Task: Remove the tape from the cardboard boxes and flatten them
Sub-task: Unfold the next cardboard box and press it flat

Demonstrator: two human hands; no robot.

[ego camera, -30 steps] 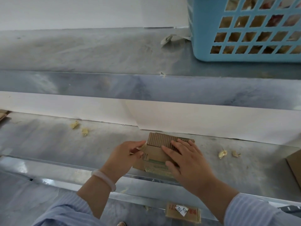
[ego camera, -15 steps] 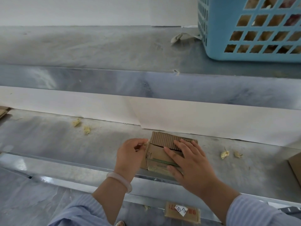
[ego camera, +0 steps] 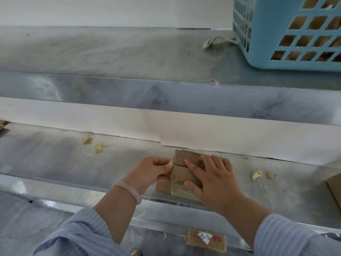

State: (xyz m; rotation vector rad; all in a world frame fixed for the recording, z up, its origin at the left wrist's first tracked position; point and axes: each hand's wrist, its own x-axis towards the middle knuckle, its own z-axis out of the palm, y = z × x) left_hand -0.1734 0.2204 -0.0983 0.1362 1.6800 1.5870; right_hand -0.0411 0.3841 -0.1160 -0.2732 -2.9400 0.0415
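Cardboard box [ego camera: 180, 174] lies on the metal tabletop [ego camera: 55, 163], long axis pointing away from the person. The right hand [ego camera: 215, 180] presses it with straight fingers; the left hand [ego camera: 149, 170] pinches tape [ego camera: 169, 164].

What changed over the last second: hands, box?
Left hand went from open beside the cardboard box to fingers curled, pinching a scrap of tape at its left edge. Right hand stays pressed flat on the box; box unmoved.

Matt brown cardboard box [ego camera: 181, 173], its corrugated flap ribbed, on a smooth, dull-sheened grey metal shelf [ego camera: 55, 159]. Smooth blue plastic basket [ego camera: 271, 24]. Glossy pale bracelet [ego camera: 129, 189], perhaps stone.
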